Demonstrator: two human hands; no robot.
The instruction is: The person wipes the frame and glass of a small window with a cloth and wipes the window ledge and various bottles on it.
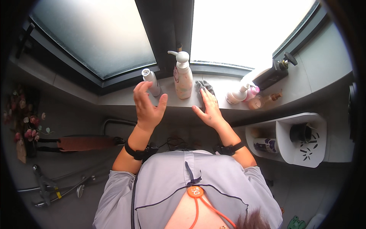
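Note:
My right hand (210, 107) presses its fingers on a crumpled grey cloth (206, 86) lying on the light window ledge (123, 98). Left of the cloth a white pump bottle (183, 81) with a printed pattern stands upright. My left hand (147, 106) is raised in front of a slim pale bottle (154, 86), fingers apart and slightly curled, holding nothing; whether it touches that bottle I cannot tell.
At the ledge's right stand a white pump bottle (236, 96), a pink-capped bottle (252, 92), a glass-like jar (256, 102) and a black pump bottle (271, 75). A white wall basket (318, 126) hangs below right. Frosted windows rise behind; artificial flowers (30, 126) are at left.

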